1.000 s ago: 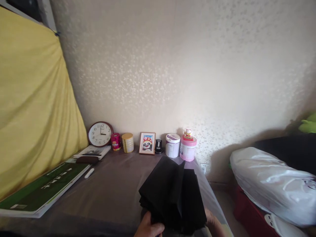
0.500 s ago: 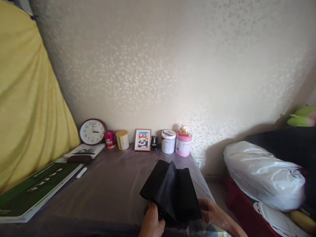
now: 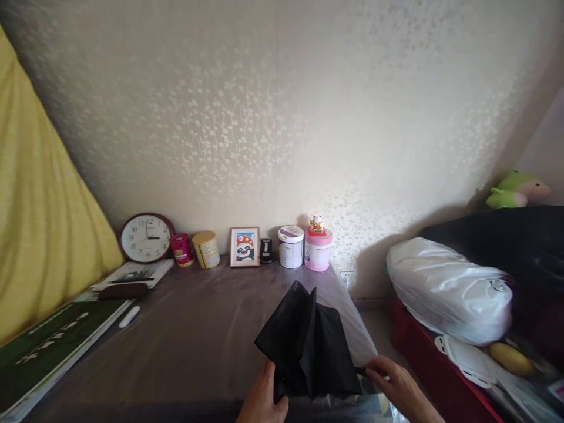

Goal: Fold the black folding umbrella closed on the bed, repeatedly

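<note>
A black umbrella (image 3: pixel 308 346), its cloth collapsed in loose, pointed folds, is held above the near part of the table. My left hand (image 3: pixel 265 395) is closed around its lower left side; the part inside the grip is mostly hidden. To the right, my right hand (image 3: pixel 396 385) pinches a thin black strap (image 3: pixel 361 371) that runs out from the edge of the cloth. A small pale spot shows at those fingertips.
Along the wall stand a clock (image 3: pixel 147 238), a magenta can (image 3: pixel 182 249), a yellow can (image 3: pixel 206 250), a panda picture (image 3: pixel 245 247) and two tubs, the pink one (image 3: pixel 318 251) topped by a figurine. A green book (image 3: pixel 57 346) and white marker (image 3: pixel 129 317) lie left. A white bag (image 3: pixel 449 288) sits right.
My right hand has moved right, off the cloth's edge, and now pinches the strap. The umbrella's folds have shifted and stand more upright. The view has turned slightly right.
</note>
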Available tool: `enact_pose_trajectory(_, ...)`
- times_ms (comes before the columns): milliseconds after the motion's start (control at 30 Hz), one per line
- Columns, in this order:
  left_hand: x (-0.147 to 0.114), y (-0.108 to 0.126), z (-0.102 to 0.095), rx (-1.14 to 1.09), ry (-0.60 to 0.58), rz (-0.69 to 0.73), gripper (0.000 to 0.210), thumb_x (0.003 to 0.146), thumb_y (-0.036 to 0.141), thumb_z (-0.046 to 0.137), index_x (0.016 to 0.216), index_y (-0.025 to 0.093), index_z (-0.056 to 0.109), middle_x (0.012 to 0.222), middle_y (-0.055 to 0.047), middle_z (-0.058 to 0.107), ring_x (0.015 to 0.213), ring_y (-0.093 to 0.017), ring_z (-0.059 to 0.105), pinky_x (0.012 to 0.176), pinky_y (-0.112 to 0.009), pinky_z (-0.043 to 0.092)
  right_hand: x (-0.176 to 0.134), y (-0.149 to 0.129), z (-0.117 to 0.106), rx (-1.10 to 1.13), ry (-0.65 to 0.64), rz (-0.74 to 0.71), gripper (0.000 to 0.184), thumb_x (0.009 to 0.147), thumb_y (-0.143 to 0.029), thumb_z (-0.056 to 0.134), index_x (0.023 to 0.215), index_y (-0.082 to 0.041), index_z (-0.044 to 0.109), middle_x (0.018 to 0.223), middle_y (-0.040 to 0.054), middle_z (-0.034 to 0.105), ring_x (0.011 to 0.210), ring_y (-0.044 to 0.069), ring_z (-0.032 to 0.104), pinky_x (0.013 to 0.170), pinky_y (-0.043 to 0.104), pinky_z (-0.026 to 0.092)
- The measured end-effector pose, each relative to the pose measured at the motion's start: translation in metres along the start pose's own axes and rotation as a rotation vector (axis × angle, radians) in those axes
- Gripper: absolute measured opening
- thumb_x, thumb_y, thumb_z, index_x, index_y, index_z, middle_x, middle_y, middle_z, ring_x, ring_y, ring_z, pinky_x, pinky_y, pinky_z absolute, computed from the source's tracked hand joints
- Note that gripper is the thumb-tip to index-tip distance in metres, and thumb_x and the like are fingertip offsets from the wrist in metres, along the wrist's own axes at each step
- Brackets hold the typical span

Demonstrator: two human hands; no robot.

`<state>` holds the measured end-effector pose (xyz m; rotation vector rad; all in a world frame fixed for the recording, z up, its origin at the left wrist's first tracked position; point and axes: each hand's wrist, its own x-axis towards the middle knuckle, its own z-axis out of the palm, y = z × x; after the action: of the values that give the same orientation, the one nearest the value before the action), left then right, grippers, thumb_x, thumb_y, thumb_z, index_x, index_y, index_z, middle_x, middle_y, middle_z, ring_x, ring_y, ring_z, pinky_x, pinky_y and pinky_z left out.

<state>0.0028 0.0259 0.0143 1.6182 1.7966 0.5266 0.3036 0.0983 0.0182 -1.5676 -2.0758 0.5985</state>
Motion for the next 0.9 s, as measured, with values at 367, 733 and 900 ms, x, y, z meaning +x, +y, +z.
enact_pose_trajectory(367, -0.002, 0.030, 0.028, 0.402, -0.056, -0.125, 0.079, 0.070, -0.003, 0.033, 0.140, 0.021, 0.007, 0.150, -0.011, 0.008, 0.090, -0.021, 0.065, 0.074, -0.030, 0.050, 0.021, -0.117, -0.004, 0.273, 0.157, -0.166, 0.033, 0.087, -0.042, 0.039, 0.100, -0.021, 0.061, 0.085, 0.0043, 0.068, 0.072, 0.016, 0.065, 0.065, 0.024, 0.050)
enact_pose_trajectory(733, 0.005, 0.035, 0.046, 0.542, 0.002, -0.152, 0.076, 0.069, -0.008, 0.016, 0.138, 0.023, 0.007, 0.149, -0.009, 0.010, 0.087, -0.018, 0.067, 0.071, -0.027, 0.053, 0.048, -0.123, 0.015, 0.267, 0.007, 0.227, 0.059, 0.083, -0.059, 0.036, 0.114, -0.012, 0.050, 0.064, 0.0039, 0.064, 0.048, 0.015, 0.062, 0.041, 0.022, 0.044)
enact_pose_trajectory(900, 0.006, 0.036, 0.052, 0.548, 0.067, -0.152, 0.071, 0.073, -0.007, 0.013, 0.137, 0.023, 0.014, 0.147, -0.011, 0.019, 0.084, -0.020, 0.067, 0.070, -0.032, 0.055, 0.063, -0.125, 0.020, 0.449, -0.010, 0.348, 0.058, 0.077, -0.051, 0.051, 0.120, -0.012, 0.043, 0.074, 0.0050, 0.063, 0.045, 0.013, 0.060, 0.035, 0.020, 0.045)
